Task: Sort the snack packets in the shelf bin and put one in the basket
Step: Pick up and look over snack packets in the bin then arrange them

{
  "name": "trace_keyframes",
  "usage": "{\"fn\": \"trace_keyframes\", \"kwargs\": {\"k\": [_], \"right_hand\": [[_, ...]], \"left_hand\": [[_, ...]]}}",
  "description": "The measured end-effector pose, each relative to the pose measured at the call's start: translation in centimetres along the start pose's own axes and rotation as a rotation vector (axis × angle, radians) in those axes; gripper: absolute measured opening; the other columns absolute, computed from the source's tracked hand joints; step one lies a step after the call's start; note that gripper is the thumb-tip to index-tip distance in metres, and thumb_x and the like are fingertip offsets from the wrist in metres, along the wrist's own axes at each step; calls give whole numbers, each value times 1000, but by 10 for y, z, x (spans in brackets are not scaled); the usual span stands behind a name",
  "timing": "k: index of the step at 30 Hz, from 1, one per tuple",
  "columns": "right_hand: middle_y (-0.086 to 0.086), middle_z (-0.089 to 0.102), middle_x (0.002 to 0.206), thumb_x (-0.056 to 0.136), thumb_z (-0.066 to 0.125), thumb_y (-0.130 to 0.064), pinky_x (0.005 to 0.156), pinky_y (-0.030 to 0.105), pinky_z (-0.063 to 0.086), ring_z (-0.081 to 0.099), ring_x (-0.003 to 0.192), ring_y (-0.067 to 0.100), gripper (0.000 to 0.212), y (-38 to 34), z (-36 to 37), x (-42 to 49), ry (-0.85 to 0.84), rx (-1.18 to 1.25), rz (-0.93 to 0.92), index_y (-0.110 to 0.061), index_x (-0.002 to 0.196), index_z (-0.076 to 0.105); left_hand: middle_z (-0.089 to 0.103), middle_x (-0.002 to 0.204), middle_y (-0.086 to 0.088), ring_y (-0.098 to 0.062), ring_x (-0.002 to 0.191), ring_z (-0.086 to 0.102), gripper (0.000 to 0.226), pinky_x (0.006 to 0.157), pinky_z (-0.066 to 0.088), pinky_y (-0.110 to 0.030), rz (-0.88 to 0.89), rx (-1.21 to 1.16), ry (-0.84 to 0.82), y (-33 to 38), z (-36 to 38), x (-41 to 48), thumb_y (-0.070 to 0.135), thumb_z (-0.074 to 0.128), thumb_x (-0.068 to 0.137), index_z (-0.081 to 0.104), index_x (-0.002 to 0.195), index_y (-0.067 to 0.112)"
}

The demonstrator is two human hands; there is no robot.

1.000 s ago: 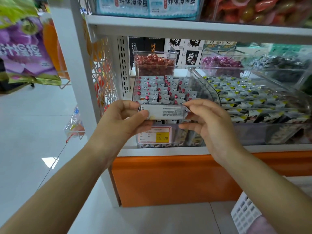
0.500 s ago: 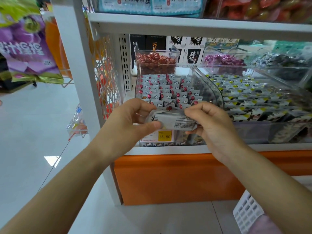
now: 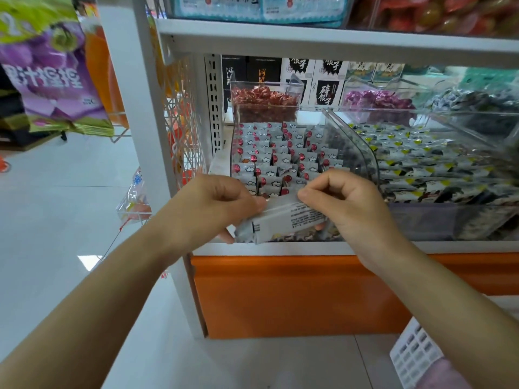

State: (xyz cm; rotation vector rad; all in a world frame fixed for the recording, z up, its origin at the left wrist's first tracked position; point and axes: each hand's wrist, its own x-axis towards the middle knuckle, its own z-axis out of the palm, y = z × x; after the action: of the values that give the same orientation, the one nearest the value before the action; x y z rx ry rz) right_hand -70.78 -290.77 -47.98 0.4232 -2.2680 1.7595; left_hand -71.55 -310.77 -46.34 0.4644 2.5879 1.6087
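The head camera looks at a shop shelf (image 3: 280, 249). Both hands hold one snack packet (image 3: 283, 220) in the air, just in front of the shelf's front edge and low against the clear shelf bin (image 3: 344, 147). The left hand (image 3: 213, 209) grips the packet's left end, with curled fingers under it and the thumb on top. The right hand (image 3: 345, 209) pinches the packet's top right edge between thumb and finger. The packet is white and tilted, with its left end lower. It has small print that is too tiny to read. The hands and the packet hide the front of the bin. Behind them, rows of packets (image 3: 280, 158) with red dots stand in the bin. The basket (image 3: 412, 355) is white and sits at the bottom right corner. Only a small part of it shows, because the picture's edge and the right arm cut it off.
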Motion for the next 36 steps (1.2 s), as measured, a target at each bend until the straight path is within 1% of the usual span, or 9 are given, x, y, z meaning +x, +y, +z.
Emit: {"fn": "trace_keyframes", "kwargs": {"k": [8,11,15,18,21,24,29,32,36], "right_hand": [[-7,67,62,84,66,-9,42,15,46,64,54,7,19,3,2,-1,24,108,73,-16,67,67],[-4,71,67,84,67,-11,45,19,50,68,60,11,17,6,-1,1,48,114,110,-15,67,70],[4,74,76,79,66,-14,52,24,57,72,70,18,12,7,-13,8,-110,172,230,-14,70,74],[5,75,81,69,65,-21,60,32,60,72,76,23,13,7,-22,12,-238,170,286,-13,73,75],[5,75,79,68,63,-19,57,24,59,72,75,19,15,8,-26,13,-286,217,313,-11,74,73],[7,75,82,73,61,-18,59,27,60,72,78,24,18,11,-27,14,-286,216,336,-5,80,71],[16,73,94,75,61,-31,65,25,58,72,84,26,32,11,-18,13,-170,358,291,-7,94,69],[4,73,99,66,70,-29,76,29,58,70,93,22,38,12,-10,11,-131,332,155,-22,103,67],[2,74,92,69,68,-31,73,30,59,71,81,19,40,9,-3,19,32,277,90,-16,106,67]], "left_hand": [[66,80,-16,-18,67,63,40,52,51,-15,67,71,-26,-4,-5,0,45,59,76,71,78,7],[67,83,0,-8,69,65,45,57,56,-21,33,63,-69,-1,0,-2,55,62,59,68,89,22],[69,89,5,-7,76,67,30,63,57,-22,24,56,-64,-1,0,0,34,69,69,64,97,28],[71,83,11,-4,74,66,26,62,53,-13,36,28,-63,-1,-2,0,33,65,70,64,96,30],[71,86,9,-3,81,66,20,66,53,-14,46,42,-73,-3,0,0,25,62,81,65,101,27],[70,87,8,-1,81,65,15,65,53,-14,59,60,-57,-5,3,1,23,57,88,63,101,28],[70,84,-5,-9,68,66,22,65,57,-23,63,47,203,-4,9,6,21,47,96,67,91,14],[72,77,-8,-11,63,69,30,72,58,-38,27,35,328,-2,11,10,28,47,95,68,87,8],[70,73,-5,-4,55,62,41,57,53,-26,143,136,409,2,8,19,41,41,95,65,76,14]]}}
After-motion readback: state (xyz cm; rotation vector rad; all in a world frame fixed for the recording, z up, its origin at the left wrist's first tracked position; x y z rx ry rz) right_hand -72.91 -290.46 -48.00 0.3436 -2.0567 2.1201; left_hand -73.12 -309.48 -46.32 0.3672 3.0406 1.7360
